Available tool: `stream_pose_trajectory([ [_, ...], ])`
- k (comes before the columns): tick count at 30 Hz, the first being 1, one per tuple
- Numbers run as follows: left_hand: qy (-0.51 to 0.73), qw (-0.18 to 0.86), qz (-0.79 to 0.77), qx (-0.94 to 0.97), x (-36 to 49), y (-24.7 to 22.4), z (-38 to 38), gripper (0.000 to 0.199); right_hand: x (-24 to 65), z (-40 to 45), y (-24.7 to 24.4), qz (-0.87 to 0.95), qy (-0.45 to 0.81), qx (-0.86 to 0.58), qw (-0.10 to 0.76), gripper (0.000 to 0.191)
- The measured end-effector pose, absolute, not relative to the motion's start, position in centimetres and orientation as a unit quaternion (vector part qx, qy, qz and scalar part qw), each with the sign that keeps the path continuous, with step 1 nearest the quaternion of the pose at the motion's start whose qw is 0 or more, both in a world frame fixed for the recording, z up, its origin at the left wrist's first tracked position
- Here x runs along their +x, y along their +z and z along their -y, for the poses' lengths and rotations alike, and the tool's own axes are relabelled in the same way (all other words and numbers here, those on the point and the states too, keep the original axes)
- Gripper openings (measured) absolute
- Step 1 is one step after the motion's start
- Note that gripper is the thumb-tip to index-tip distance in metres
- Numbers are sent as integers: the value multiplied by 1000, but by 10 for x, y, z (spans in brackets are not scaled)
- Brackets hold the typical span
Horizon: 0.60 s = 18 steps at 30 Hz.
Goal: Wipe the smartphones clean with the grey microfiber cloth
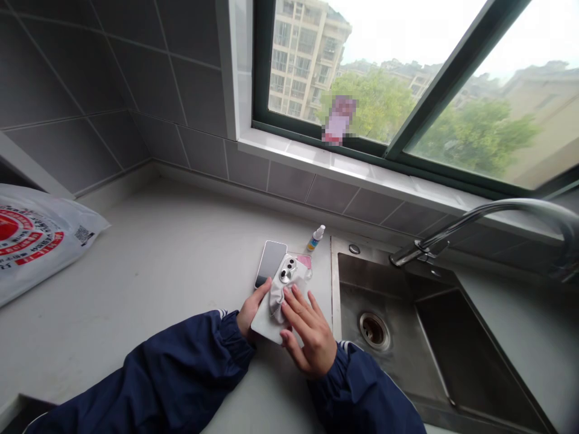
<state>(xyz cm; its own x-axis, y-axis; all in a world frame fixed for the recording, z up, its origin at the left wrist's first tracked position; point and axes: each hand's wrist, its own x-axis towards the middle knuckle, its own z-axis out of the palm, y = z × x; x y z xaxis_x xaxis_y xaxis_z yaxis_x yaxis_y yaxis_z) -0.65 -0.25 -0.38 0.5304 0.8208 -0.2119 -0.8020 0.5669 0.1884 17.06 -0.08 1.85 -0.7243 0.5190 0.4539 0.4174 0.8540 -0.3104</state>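
flat white phone with round silver cameras, tilted, soft grey cloth on it, left hand gripping its edge, right hand pressing cloth

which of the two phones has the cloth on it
The white phone held in the left hand, with its round camera lenses facing up; the other phone lies beyond it on the counter, dark screen up.
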Motion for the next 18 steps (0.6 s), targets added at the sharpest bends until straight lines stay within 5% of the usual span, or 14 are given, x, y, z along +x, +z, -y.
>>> stream_pose_trajectory([
  [18,564,760,-239,218,-9,-12,10,74,159,19,19,856,163,-218,440,53],
])
